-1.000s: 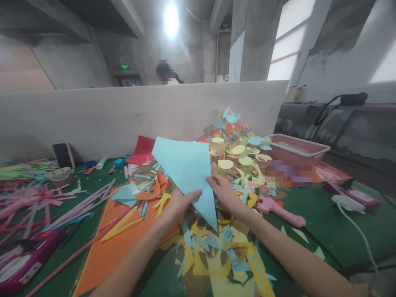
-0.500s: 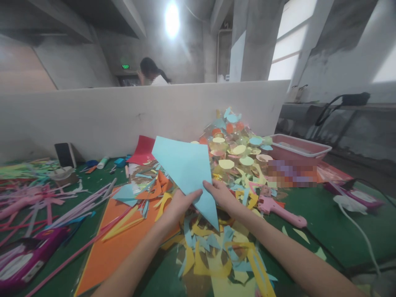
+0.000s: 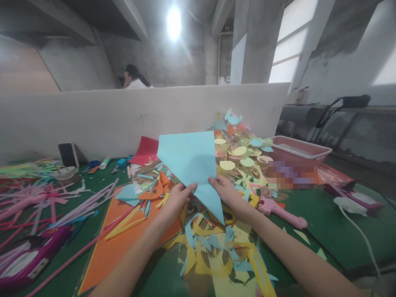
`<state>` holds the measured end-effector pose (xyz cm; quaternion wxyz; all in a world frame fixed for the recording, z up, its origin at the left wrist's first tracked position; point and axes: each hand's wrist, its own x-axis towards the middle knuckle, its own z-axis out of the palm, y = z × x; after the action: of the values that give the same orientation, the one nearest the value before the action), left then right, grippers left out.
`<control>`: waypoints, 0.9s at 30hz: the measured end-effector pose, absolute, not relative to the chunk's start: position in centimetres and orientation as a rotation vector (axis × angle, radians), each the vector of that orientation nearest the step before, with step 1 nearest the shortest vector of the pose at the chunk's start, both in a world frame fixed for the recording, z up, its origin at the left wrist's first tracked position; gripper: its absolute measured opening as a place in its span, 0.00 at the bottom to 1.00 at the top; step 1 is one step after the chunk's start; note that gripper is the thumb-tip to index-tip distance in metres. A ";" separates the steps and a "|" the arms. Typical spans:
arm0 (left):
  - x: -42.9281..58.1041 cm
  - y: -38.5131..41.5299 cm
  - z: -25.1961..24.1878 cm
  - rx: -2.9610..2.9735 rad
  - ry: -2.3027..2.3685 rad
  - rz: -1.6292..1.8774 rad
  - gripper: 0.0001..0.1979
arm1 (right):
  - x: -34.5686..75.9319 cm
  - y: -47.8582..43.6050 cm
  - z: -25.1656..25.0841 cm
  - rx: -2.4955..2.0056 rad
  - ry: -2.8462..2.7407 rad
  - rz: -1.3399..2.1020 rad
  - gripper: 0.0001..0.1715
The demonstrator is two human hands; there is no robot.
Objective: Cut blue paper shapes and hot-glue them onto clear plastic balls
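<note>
A light blue sheet of paper is held up in front of me, its lower part narrowing to a point at the bottom right. My left hand pinches its lower left edge, thumb on the near face. On the right edge, my right hand grips the sheet the same way, fingers behind it. A slight bend runs across the paper between my thumbs. Yellow scissor handles show partly below my right hand. Blue and yellow paper scraps lie on the table beneath.
Orange sheets lie to the left, beside pink strips and a purple device. Paper discs on clear cups are heaped behind. A pink glue gun and pink basket stand right. A phone leans at the back left.
The blue sheet has tilted so its top edge is nearly level, and a bend now shows between my thumbs. My left hand has slid slightly left. The person behind the partition has moved left.
</note>
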<state>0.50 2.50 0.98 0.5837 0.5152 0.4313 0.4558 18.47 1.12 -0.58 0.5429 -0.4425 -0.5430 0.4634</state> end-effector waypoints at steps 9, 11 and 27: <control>-1.0 3.9 1.7 1.183 0.952 1.041 0.19 | 18.9 2.0 -1.4 -1.035 -1.276 1.083 0.29; -1.1 3.9 1.7 1.178 0.976 1.018 0.18 | 19.0 2.1 -1.4 -1.067 -1.286 1.066 0.28; -0.9 3.7 1.1 1.211 0.998 1.285 0.21 | 18.3 0.1 0.1 -1.061 -1.228 1.035 0.28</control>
<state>-0.88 3.69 1.15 0.5285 0.5069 0.4178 0.5378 18.31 0.06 0.13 0.5715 -0.4521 -0.5235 0.4414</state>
